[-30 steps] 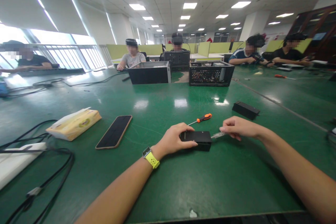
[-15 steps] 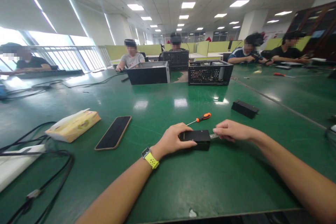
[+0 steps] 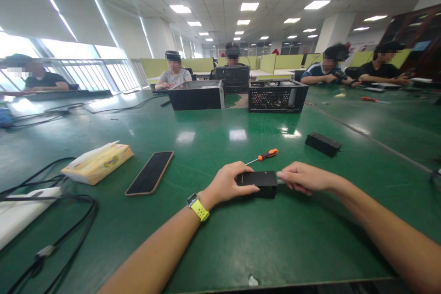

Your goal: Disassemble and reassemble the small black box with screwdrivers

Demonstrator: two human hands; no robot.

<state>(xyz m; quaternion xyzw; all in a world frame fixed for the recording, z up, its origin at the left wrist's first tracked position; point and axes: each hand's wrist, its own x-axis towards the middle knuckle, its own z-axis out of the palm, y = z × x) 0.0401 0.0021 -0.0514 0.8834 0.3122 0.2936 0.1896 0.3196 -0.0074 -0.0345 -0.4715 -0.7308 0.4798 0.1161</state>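
Note:
A black rectangular box (image 3: 260,178), like a power adapter case, lies on the green table in front of me. My left hand (image 3: 230,181), with a yellow-banded watch (image 3: 198,206) at the wrist, is wrapped round the box's left part. At the box's right end, my right hand (image 3: 303,177) pinches a thin silvery piece (image 3: 280,182), mostly hidden by the fingers; I cannot make out its kind. Just behind the box lies a screwdriver (image 3: 268,154) with an orange and black handle, its shaft pointing toward my left hand.
Farther right lies a second black box (image 3: 323,144). On the left are a phone (image 3: 150,173), a tissue pack (image 3: 98,162), a white power strip (image 3: 27,216) and black cables (image 3: 79,225). Computer cases (image 3: 198,96) (image 3: 277,97) stand across the table, with several people behind.
My right hand has moved slightly left, closer to the end of the box, and less of the silvery piece shows. My left hand keeps its hold. The view has shifted a little.

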